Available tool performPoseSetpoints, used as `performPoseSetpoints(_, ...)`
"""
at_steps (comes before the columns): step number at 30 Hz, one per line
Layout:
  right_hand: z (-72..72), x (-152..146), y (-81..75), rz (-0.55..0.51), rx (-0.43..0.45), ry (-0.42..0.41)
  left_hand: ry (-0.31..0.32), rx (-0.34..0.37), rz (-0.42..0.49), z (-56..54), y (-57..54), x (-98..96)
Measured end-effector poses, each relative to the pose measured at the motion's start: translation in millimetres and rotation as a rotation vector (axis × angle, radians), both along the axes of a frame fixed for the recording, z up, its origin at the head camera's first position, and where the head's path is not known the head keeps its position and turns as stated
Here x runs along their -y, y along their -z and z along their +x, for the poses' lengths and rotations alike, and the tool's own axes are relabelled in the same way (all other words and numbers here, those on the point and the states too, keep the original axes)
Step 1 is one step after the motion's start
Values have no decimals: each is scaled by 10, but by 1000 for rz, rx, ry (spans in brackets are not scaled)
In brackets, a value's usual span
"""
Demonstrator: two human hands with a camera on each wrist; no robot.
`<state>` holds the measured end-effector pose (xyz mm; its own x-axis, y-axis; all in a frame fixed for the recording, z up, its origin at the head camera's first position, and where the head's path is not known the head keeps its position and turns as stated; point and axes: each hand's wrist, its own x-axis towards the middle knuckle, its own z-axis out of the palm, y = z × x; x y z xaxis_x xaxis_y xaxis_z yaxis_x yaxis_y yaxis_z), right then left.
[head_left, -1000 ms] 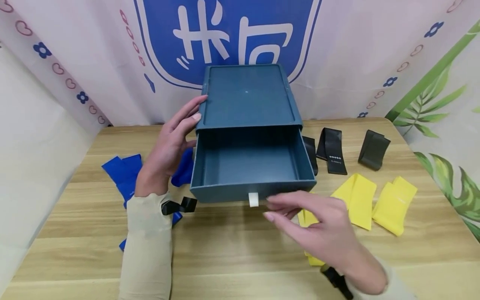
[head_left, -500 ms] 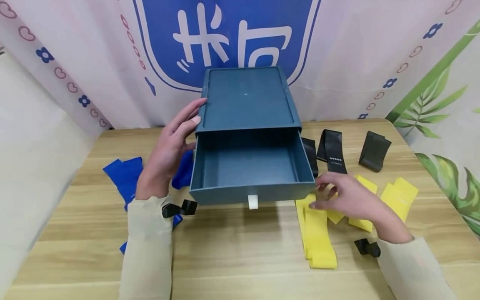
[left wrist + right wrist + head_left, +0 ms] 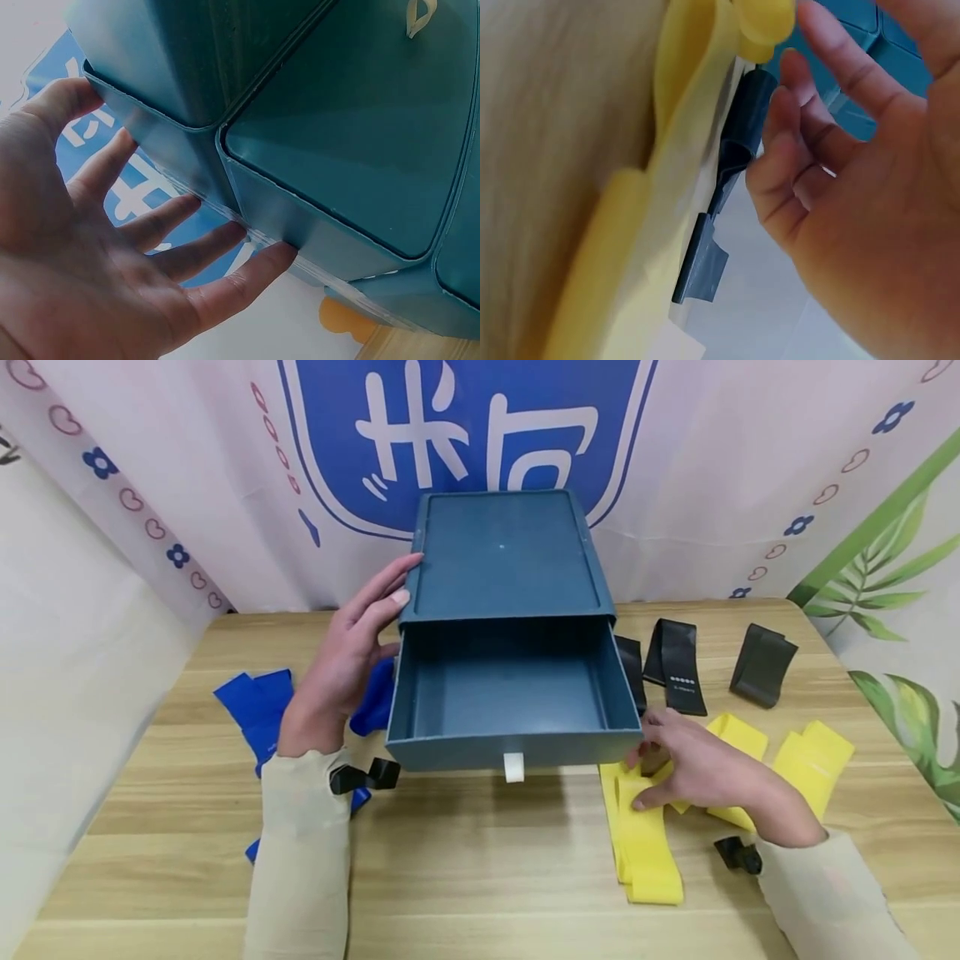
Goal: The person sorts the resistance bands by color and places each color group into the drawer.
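Note:
A dark teal drawer cabinet (image 3: pixel 513 556) stands at the back of the table, its top drawer (image 3: pixel 450 752) pulled out and bare inside. My left hand (image 3: pixel 337 672) rests against the cabinet's left side; the left wrist view shows its fingers (image 3: pixel 247 289) spread along the wall. My right hand (image 3: pixel 701 764) is low beside the drawer's front right corner, over a folded yellow resistance band (image 3: pixel 651 856). Its thumb tip overlaps that band in the head view. In the right wrist view the fingers (image 3: pixel 840 56) are loosely bent, with nothing gripped between them.
More yellow bands (image 3: pixel 813 768) lie at the right, with black bands (image 3: pixel 678 668) behind them. Blue bands (image 3: pixel 258 710) lie left of the cabinet, partly behind the left arm. A white pull tab (image 3: pixel 513 767) hangs on the drawer front. A printed curtain (image 3: pixel 675 527) stands behind.
My right hand has gone from near the white tab to the right, round the drawer's corner, and down to the yellow band. The left hand stays on the cabinet.

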<state>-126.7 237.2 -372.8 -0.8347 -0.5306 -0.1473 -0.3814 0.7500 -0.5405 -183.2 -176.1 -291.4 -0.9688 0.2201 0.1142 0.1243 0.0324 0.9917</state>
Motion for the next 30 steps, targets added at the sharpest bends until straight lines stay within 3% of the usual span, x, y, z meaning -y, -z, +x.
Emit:
performPoseSetpoints(5, -29, 14, 22, 23, -31, -9, -7, -11, 4, 1, -17, -5)
performPoseSetpoints(10, -59, 22, 26, -106, -81, 1, -13, -13, 5, 0, -17, -7)
performPoseSetpoints(13, -91, 36, 30, -144, -28, 9, -18, -11, 3, -1, -7, -5)
performPoseSetpoints(19, -153, 105, 37, -72, 113, 43, -29, -10, -2, 4, 13, 2)
performPoseSetpoints(24, -147, 116, -3, -28, 143, 90, -31, -13, -13, 7, 22, -5)
performPoseSetpoints(30, -69, -16, -175, -159, 149, 101, -33, -11, -5, -5, 29, -21)
